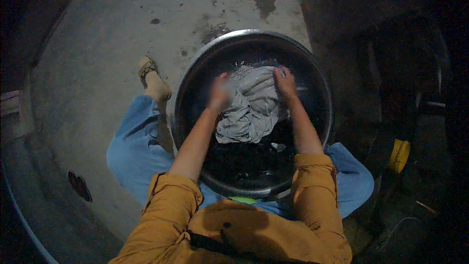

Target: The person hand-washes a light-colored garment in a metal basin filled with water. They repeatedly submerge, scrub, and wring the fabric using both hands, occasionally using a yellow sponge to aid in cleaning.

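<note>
A wet, crumpled light-grey cloth (251,102) lies bunched in a wide round metal basin (315,68) between my knees. At the cloth's left side is my left hand (220,95), whose fingers are blurred, so their grip does not show. My right hand (286,82) is closed on the cloth's upper right edge, its fingers curled over the fabric. Under and nearer than the cloth, a dark mass (239,161) fills the basin's near part. Whether it is dark fabric or dark water I cannot tell.
Concrete floor (107,58) with damp patches spreads left and beyond the basin. A dark shoe or sandal (79,186) lies at the left. Something yellow (399,155) stands at the right among dim, dark shapes. A bit of bright green (243,200) shows under the basin's near rim.
</note>
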`<state>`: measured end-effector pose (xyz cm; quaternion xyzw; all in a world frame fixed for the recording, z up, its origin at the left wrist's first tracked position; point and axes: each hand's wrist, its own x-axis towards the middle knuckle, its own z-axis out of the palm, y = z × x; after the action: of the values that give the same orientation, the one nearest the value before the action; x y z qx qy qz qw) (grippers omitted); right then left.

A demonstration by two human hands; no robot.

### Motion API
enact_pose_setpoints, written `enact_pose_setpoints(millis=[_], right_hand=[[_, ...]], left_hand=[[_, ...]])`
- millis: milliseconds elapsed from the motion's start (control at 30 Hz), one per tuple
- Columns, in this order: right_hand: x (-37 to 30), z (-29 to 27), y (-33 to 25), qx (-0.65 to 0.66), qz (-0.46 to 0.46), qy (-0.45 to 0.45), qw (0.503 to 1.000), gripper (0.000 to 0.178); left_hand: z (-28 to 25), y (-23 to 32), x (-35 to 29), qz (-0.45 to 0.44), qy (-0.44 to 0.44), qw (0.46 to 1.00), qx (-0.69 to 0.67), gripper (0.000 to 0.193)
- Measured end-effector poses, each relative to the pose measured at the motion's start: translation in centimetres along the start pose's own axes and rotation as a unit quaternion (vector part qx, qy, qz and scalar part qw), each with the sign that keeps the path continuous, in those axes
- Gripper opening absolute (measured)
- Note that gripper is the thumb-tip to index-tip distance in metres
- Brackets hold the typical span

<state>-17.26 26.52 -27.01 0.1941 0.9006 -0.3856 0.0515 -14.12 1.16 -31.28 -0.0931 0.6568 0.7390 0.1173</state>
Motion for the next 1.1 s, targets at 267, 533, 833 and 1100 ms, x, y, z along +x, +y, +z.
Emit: enact_pose_setpoints(millis=[267,533,833,1100], right_hand=[[-8.3,3.6,-7.2,0.148,-0.25,-0.09,0.953,0.022],[-11.2,2.9,-11.0,-0.086,-0.464,0.113,0.874,0.026],[1.3,-1.6,-3.2,-0.08,0.03,0.068,0.994,0.056],[-6.7,4.1,-5.3,0.079,-0.231,-0.098,0.965,0.029]], left_hand=[[3.3,3.9,-0.5,-0.194,-0.106,0.909,-0.353,0.055],[2.6,-6.5,2.9,-0.189,-0.236,0.876,-0.375,0.042],[4.3,6.2,-1.7,-0.264,-0.069,0.941,-0.198,0.061],[3.2,-0.3,0.7,-0.214,-0.114,0.862,-0.446,0.047]])
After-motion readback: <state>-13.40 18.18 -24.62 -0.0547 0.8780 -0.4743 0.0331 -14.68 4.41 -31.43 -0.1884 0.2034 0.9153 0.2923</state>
